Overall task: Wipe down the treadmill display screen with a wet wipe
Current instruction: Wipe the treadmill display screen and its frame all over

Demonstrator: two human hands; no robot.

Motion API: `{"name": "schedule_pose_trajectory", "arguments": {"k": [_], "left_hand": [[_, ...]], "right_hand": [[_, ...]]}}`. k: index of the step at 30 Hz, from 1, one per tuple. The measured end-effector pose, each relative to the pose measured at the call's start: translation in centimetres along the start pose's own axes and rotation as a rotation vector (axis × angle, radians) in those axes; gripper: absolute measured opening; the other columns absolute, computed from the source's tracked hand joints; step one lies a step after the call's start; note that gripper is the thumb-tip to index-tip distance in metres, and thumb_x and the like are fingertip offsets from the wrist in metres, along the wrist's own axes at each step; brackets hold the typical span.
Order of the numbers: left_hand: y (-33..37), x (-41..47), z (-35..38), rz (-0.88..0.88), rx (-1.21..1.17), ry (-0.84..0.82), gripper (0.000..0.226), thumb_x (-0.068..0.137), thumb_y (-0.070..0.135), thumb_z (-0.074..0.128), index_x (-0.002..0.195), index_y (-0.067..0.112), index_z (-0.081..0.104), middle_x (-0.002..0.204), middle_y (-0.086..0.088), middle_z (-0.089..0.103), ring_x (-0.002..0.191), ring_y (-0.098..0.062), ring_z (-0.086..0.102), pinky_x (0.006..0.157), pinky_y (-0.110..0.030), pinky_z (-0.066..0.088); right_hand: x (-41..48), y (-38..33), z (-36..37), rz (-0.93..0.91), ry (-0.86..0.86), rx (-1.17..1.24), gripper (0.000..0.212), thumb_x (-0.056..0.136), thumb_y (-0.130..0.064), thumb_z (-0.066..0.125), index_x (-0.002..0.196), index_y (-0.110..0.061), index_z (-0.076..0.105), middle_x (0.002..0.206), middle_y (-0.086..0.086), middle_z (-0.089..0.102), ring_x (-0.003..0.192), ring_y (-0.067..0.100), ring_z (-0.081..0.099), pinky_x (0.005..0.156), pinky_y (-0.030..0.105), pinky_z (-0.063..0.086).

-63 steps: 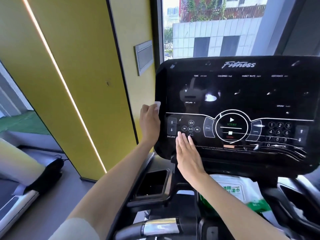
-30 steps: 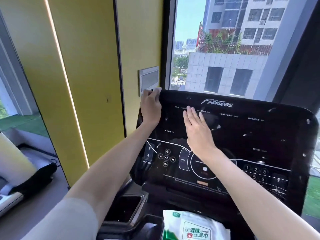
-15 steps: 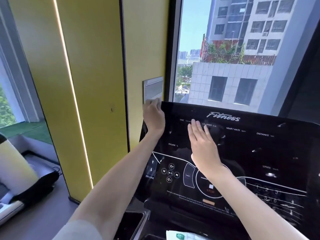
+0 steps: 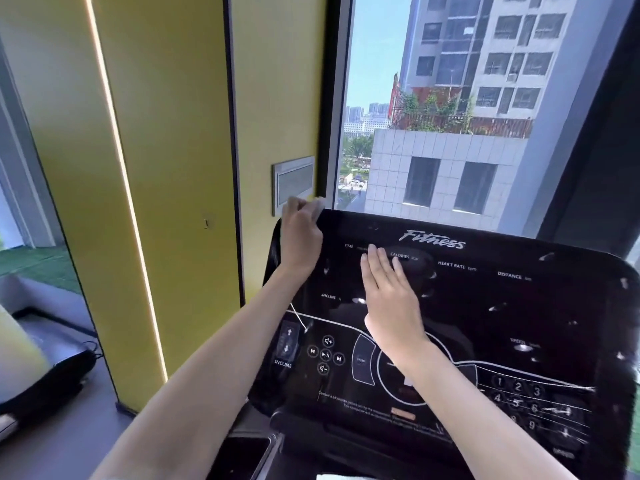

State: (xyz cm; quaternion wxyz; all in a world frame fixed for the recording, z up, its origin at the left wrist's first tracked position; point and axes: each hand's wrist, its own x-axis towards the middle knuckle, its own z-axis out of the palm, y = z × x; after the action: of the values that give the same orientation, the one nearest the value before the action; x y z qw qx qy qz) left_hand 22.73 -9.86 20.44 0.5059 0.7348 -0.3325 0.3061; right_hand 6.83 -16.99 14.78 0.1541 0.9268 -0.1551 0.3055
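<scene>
As left hand (image 4: 299, 237) pinches the wipe (image 4: 318, 205), right hand (image 4: 389, 299) lies flat — glossy screen (image 4: 519, 317).

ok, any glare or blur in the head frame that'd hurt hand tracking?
Head view: left hand motion-smeared at the top-left corner of the display screen, wet wipe just a pale blur; right hand sharp, flat on it; glossy screen dotted with white glints; window bright behind, detail not blown out.

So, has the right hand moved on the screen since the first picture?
Yes. The right hand went up, from the round buttons to the CALORIES label.
</scene>
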Motion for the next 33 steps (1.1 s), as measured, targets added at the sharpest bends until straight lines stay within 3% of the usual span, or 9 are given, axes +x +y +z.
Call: {"name": "schedule_pose_trajectory", "arguments": {"k": [3,6,9,13,15,19,24,29,33], "left_hand": [[0.5,-0.7,0.2,-0.210,0.005,0.167,0.019,0.091,-0.006,0.046,0.094,-0.001,0.064,0.087,-0.005,0.043,0.084,-0.026,0.047,0.074,-0.027,0.043],[2.6,-2.9,1.5,0.123,0.069,0.021,0.024,0.088,-0.007,0.052,0.105,0.004,0.064,0.089,-0.009,0.050,0.084,-0.022,0.045,0.071,-0.023,0.038],[2.1,-2.5,0.9,0.337,0.113,-0.122,0.022,0.089,-0.003,0.056,0.107,0.006,0.064,0.087,-0.009,0.051,0.083,-0.020,0.046,0.070,-0.022,0.039],[2.6,-1.7,0.4,-0.037,0.063,0.037,0.014,0.092,-0.002,0.048,0.089,0.002,0.061,0.086,-0.009,0.046,0.080,-0.020,0.043,0.073,-0.035,0.048],[4.9,-2.5,1.2,0.033,0.077,-0.038,0.021,0.089,-0.006,0.048,0.102,0.003,0.062,0.092,-0.012,0.048,0.086,-0.022,0.044,0.076,-0.038,0.049],[6.3,-3.0,1.1,0.466,0.147,-0.367,0.050,0.082,-0.012,0.046,0.125,0.012,0.052,0.110,-0.009,0.045,0.105,-0.023,0.042,0.076,-0.031,0.050],[4.5,-1.8,0.9,0.004,0.121,-0.053,0.042,0.087,-0.011,0.048,0.120,0.012,0.059,0.094,-0.006,0.048,0.094,-0.022,0.047,0.072,-0.022,0.042],[6.1,-3.8,2.7,0.488,0.083,-0.262,0.034,0.086,-0.004,0.054,0.113,0.016,0.058,0.093,-0.007,0.050,0.090,-0.023,0.047,0.063,-0.032,0.048],[4.8,-2.8,3.2,-0.046,-0.078,0.056,0.021,0.093,0.001,0.051,0.110,0.005,0.063,0.092,-0.007,0.050,0.089,-0.023,0.049,0.077,-0.030,0.049]], "right_hand": [[-0.1,-0.1,-0.4,-0.011,-0.015,-0.027,0.071,0.064,0.002,0.046,0.134,0.006,0.041,0.143,0.022,0.039,0.133,0.033,0.038,0.110,0.047,0.031],[-0.1,0.1,-0.8,-0.019,-0.072,-0.054,0.067,0.069,-0.004,0.043,0.135,0.005,0.041,0.143,0.022,0.038,0.134,0.031,0.037,0.112,0.045,0.027],[-0.1,0.8,-2.4,-0.064,-0.082,-0.006,0.070,0.074,-0.002,0.047,0.142,0.002,0.028,0.151,0.019,0.023,0.141,0.026,0.021,0.117,0.036,0.008],[0.6,2.2,-4.9,0.004,-0.073,0.159,0.077,0.081,0.005,0.044,0.148,-0.005,0.008,0.156,0.009,0.004,0.144,0.016,0.001,0.111,0.023,-0.011],[0.8,3.5,-5.0,0.077,0.038,0.127,0.077,0.081,0.006,0.045,0.147,-0.003,0.008,0.156,0.013,0.004,0.144,0.019,0.001,0.113,0.027,-0.009],[0.4,5.2,-4.6,0.130,0.035,0.078,0.080,0.077,0.008,0.047,0.146,0.001,0.009,0.155,0.020,0.002,0.144,0.027,-0.003,0.116,0.036,-0.004],[0.4,5.9,-3.6,0.097,0.007,0.021,0.087,0.063,0.013,0.059,0.142,0.007,0.024,0.150,0.024,0.019,0.141,0.034,0.016,0.115,0.040,0.005],[0.3,6.5,-2.7,0.086,0.010,0.013,0.089,0.054,0.014,0.065,0.137,0.008,0.035,0.145,0.026,0.031,0.137,0.036,0.027,0.113,0.045,0.019],[0.2,6.5,-2.9,0.084,0.020,0.028,0.088,0.059,0.016,0.060,0.141,0.005,0.028,0.149,0.023,0.024,0.140,0.033,0.020,0.115,0.043,0.014]]}}
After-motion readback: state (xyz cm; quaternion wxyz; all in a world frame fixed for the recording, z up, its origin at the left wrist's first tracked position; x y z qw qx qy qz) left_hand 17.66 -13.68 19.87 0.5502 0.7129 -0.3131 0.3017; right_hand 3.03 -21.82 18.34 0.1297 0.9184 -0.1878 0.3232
